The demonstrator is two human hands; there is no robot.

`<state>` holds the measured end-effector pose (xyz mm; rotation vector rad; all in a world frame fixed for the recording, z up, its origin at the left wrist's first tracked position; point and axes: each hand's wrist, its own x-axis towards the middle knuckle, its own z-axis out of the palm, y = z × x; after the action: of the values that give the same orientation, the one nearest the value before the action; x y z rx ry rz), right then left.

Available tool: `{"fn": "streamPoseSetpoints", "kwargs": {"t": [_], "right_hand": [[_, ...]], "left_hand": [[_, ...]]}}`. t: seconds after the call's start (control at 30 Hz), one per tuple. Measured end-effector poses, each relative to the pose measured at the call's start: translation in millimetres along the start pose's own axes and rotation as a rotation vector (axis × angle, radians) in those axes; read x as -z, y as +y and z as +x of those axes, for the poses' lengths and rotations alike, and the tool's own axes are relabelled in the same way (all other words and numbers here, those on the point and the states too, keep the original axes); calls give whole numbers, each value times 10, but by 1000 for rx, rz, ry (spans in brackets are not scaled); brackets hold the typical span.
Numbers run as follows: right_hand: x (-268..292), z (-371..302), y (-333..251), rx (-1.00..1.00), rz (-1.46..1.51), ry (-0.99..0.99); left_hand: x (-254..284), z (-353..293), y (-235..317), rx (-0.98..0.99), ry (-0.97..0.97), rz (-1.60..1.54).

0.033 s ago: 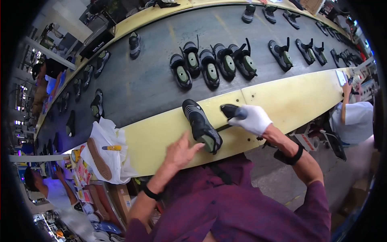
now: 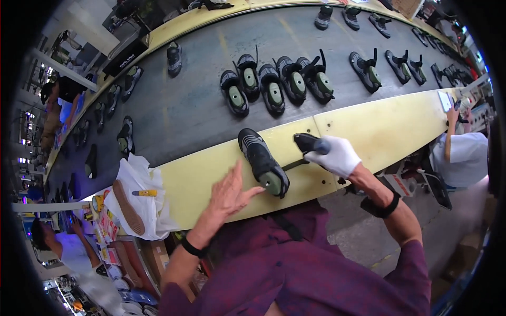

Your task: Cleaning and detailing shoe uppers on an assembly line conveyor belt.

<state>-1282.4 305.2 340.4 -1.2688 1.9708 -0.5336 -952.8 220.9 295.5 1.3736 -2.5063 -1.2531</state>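
A black shoe with grey stripes [image 2: 259,156] lies on the pale yellow ledge in front of me, its toe pointing away. A green shoe last [image 2: 271,183] fills its heel opening, and a black strap [image 2: 296,164] sticks out from its right side. My left hand [image 2: 227,194], bare, is open just left of the heel, fingers spread, thumb tip close to the last. To the right of the shoe, my right hand [image 2: 337,156] in a white glove is closed round a black tool with a dark blue rounded end [image 2: 313,143]. Its exact kind is unclear.
Beyond the ledge [image 2: 369,117] runs a grey belt [image 2: 197,108] carrying several similar lasted shoes [image 2: 272,95]. At left, a brown sole [image 2: 126,205] and a yellow tube [image 2: 144,193] lie on white plastic [image 2: 159,216]. Other people sit at both sides.
My left hand has drawn slightly left with its fingers lifted. My right hand has shifted a little right with the tool, and more of the strap shows.
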Motion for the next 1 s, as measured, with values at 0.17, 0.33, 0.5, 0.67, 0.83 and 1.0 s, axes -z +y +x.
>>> {"fn": "streamPoseSetpoints", "kwargs": {"t": [0.17, 0.33, 0.5, 0.67, 0.83, 1.0], "right_hand": [[171, -356, 231, -96, 147, 146], [72, -507, 440, -99, 226, 228], [192, -402, 361, -166, 423, 194], [281, 123, 27, -292, 603, -121], [70, 870, 130, -329, 910, -561], [215, 1093, 16, -337, 940, -830]], "left_hand": [[139, 1009, 50, -701, 76, 748], [-18, 1367, 338, -591, -138, 541], [-306, 782, -134, -290, 243, 182], [-276, 524, -377, -279, 341, 176], [-347, 438, -414, -421, 512, 123], [-383, 345, -527, -414, 504, 70]]}}
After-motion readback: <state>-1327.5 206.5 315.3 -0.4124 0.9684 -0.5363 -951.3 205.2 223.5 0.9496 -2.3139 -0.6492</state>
